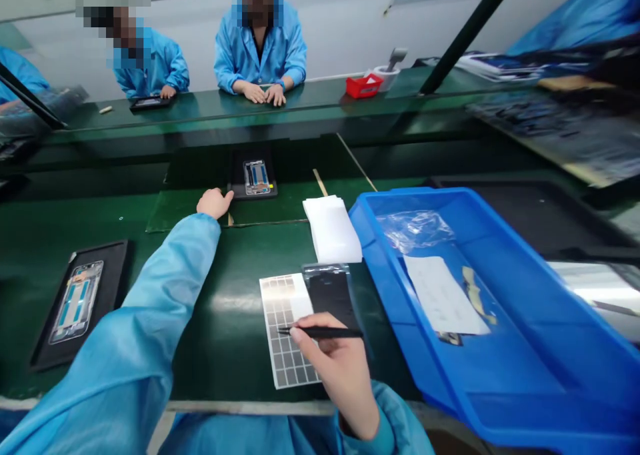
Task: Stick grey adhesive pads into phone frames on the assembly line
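My left hand [215,204] reaches forward over the bench, its thumb at the near left corner of a black tray [240,190]. The fingers look curled at that edge, partly hidden from me. A phone frame [257,177] with blue strips and a small yellow tab lies in this tray. My right hand [340,362] is closed around black tweezers [335,333], whose tips point left over a sheet of grey rectangular stickers [285,362]. Beneath and beyond that hand lies a dark pouch [330,292] with a clear edge, touching or overlapping the sheet.
Left of my forearm, another black tray [117,268] holds a phone frame [77,302]. White sheets [333,228] are stacked beside a blue bin [520,368] containing clear plastic and paper. Across the bench, co-workers in blue sit behind a raised ledge [320,102] bearing a red box [363,86].
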